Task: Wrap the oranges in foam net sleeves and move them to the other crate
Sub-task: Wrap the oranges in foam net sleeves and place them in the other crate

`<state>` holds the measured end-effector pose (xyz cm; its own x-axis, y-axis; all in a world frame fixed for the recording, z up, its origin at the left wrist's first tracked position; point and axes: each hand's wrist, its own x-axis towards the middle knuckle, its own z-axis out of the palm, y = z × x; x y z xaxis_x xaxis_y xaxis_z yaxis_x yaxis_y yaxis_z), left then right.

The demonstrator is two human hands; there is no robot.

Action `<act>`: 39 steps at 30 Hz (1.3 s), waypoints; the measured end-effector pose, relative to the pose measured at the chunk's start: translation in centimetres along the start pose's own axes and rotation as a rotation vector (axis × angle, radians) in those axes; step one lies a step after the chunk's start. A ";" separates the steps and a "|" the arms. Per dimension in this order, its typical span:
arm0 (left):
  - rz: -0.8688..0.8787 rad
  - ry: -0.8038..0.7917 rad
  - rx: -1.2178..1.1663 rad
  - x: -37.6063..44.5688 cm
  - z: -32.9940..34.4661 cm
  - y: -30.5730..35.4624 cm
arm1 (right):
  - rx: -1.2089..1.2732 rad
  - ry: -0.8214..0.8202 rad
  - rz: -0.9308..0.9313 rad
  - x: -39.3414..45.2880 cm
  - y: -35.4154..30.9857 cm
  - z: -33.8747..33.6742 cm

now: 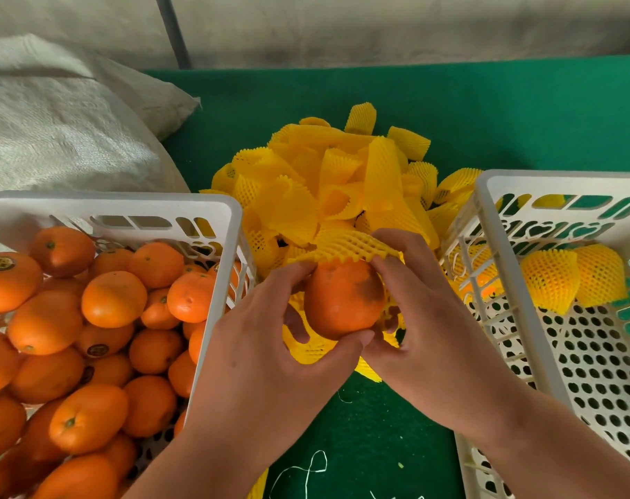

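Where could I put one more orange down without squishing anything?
Bare spots: the holey floor of the right crate in front of the wrapped oranges, and the green cloth between the arms. Crowded: the left crate and the sleeve pile.

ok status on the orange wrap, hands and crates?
Left hand and right hand both gripping orange, foam net sleeve half on. Right crate holds two wrapped. Nothing blocking.
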<state>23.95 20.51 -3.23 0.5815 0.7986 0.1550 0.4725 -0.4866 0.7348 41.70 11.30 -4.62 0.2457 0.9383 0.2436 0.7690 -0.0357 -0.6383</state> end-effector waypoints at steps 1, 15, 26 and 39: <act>0.009 0.014 0.016 0.0 -0.1 0.2 | 0.007 0.004 -0.002 0.0 -0.1 0.0; 0.094 0.199 -0.092 -0.4 0.2 0.4 | -0.009 0.103 -0.164 -0.1 -1.2 0.1; -0.053 0.267 -0.062 -0.1 0.3 0.2 | -0.035 0.136 -0.215 0.0 -1.8 0.0; -0.132 0.300 -0.169 0.2 0.5 0.0 | 0.019 0.118 -0.260 -0.1 -2.5 0.1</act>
<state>24.38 20.46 -3.56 0.2911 0.9310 0.2203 0.3999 -0.3276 0.8560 39.66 11.32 -3.10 0.1093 0.8687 0.4832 0.8043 0.2084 -0.5565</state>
